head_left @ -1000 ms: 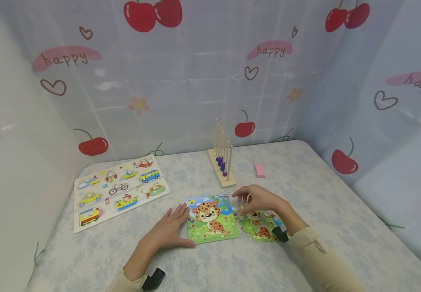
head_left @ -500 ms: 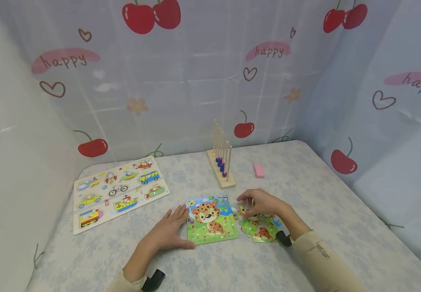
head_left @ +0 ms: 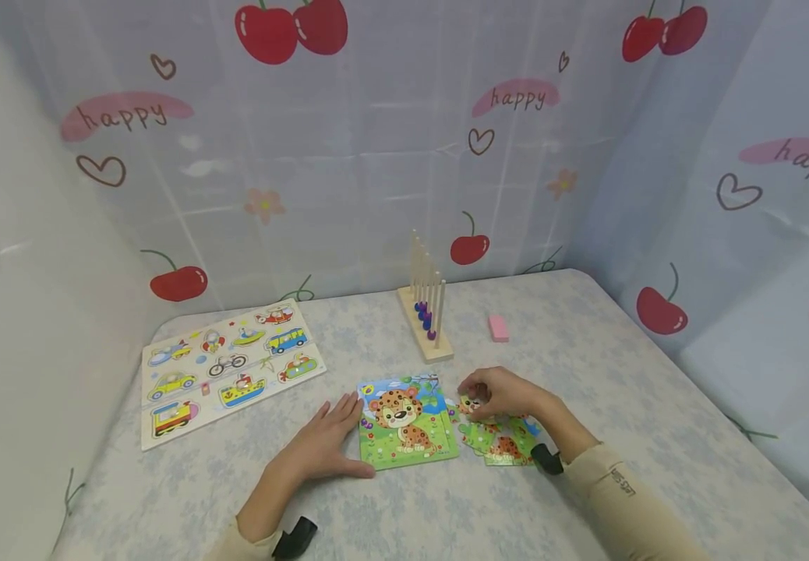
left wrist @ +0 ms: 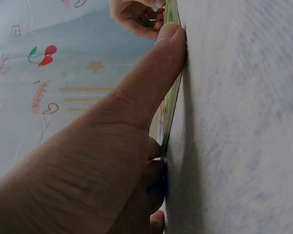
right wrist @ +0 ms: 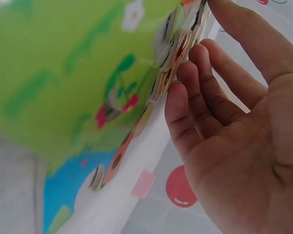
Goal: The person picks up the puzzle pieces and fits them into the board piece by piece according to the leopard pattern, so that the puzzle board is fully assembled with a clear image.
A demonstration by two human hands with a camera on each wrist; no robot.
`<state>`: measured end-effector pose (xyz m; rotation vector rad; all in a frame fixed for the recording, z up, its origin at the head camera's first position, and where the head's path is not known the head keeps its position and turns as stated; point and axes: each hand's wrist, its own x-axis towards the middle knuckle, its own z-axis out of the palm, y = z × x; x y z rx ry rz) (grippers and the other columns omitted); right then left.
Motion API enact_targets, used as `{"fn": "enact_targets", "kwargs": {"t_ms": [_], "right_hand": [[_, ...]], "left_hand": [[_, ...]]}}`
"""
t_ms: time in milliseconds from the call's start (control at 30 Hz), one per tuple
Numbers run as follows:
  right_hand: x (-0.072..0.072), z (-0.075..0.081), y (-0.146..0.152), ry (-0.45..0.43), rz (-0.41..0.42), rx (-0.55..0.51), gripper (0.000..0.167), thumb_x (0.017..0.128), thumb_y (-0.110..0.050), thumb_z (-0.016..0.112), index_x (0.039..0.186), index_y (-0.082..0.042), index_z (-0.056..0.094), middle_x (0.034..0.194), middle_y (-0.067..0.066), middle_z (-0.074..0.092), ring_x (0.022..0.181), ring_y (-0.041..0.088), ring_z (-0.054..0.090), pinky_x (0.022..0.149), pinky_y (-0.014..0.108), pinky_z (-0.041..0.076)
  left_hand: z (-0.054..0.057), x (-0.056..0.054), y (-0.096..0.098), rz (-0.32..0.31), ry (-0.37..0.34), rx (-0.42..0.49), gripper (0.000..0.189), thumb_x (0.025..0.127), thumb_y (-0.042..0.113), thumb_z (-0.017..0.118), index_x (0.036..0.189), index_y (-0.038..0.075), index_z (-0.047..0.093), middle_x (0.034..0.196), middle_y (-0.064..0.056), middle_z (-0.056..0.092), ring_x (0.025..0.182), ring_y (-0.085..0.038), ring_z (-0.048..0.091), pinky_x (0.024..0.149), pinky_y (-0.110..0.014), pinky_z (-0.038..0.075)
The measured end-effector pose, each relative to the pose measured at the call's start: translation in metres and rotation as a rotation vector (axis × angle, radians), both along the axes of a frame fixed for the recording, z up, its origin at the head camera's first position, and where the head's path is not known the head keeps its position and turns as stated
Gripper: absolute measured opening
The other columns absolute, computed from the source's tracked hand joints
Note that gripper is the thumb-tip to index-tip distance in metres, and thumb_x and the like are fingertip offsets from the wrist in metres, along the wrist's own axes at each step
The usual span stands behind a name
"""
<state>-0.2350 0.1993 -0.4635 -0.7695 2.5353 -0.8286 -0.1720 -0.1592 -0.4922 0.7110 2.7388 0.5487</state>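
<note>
A square picture puzzle [head_left: 404, 425] of a spotted leopard cub lies flat on the table. My left hand [head_left: 320, 444] rests at its left side, fingers extended along the edge and thumb near the lower corner. In the left wrist view the thumb [left wrist: 170, 39] presses against the board's edge. My right hand [head_left: 506, 393] is over a heap of loose puzzle pieces [head_left: 510, 448] to the right. Its thumb and fingers curl around a piece with a cub's face [head_left: 470, 404]. In the right wrist view its fingertips [right wrist: 177, 95] meet the edge of the layered pieces [right wrist: 112, 97].
On the left lies a wooden peg puzzle board [head_left: 229, 366] with vehicle pictures. A wooden rack [head_left: 427, 323] with upright rods and purple and blue beads stands at the back. A pink block [head_left: 498, 328] sits right of it. Printed curtains [head_left: 376, 156] close off the table's back and sides.
My right hand has lowered slightly rightward toward the heap, and its fingers have drawn in around the cub-face piece. The left hand has stayed in place.
</note>
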Motion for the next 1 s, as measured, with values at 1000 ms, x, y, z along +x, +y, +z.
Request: {"fn": "enact_targets", "kwargs": {"t_ms": [1000], "right_hand": [[0.0048,0.0002,-0.0050,-0.019,-0.034,0.022,0.039,0.076,-0.023,0.083,0.107,-0.009,0.066,0.085,0.000,0.059,0.071,0.010,0.050,0.062,0.023,0.046]], "left_hand": [[-0.0018,-0.0013,0.0000,0.006,-0.004,-0.007,0.119,0.069,0.074,0.069,0.155,0.005,0.023,0.164,-0.012,0.015,0.153,-0.028,0.013,0.124,-0.052,0.013]]}}
